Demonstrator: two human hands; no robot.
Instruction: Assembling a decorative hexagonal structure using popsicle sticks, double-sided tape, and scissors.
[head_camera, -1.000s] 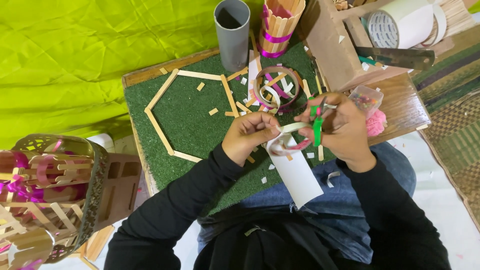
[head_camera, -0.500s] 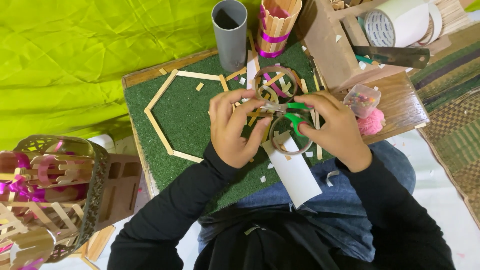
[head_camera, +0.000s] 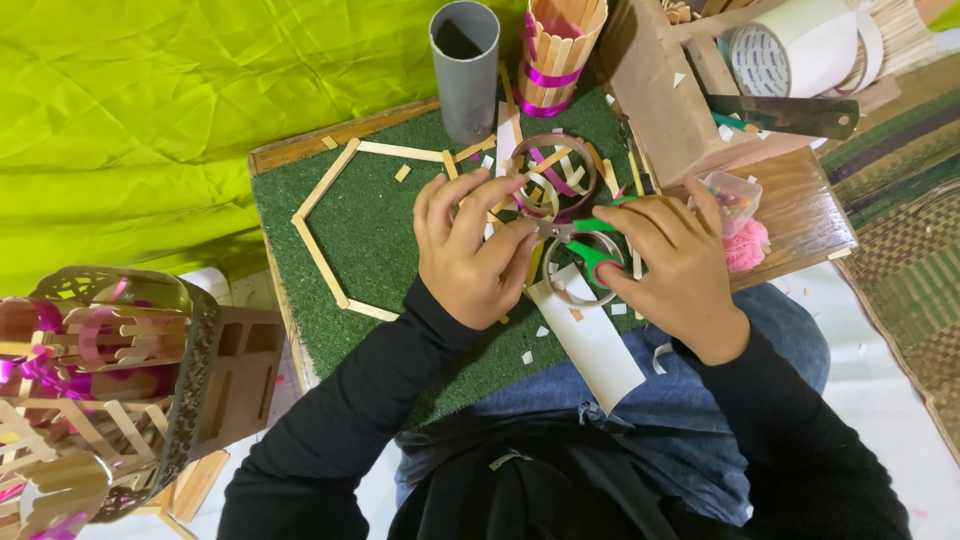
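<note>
Hands: right (head_camera: 672, 262) grips green-handled scissors (head_camera: 590, 245) | left (head_camera: 472, 250) pinches wooden stick (head_camera: 533, 262) | fuzzy green mat (head_camera: 370, 225)

I see a wooden board (head_camera: 300, 155) covered in green turf mat (head_camera: 380, 240), stick hexagon (head_camera: 330, 225) on its left half, grey tube (head_camera: 465, 65) and stick cup (head_camera: 558, 50) at the far edge, cardboard ring (head_camera: 552, 172) near the middle, white paper scraps (head_camera: 527, 357) along the near edge

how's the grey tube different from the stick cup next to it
The grey tube is one smooth plain grey piece; the stick cup is built from many pale wooden sticks side by side. The stick cup is wrapped in shiny pink ribbon bands, while the grey tube has none. Both stand upright with open tops at the far edge of the green mat, beyond the left hand and right hand.
</note>
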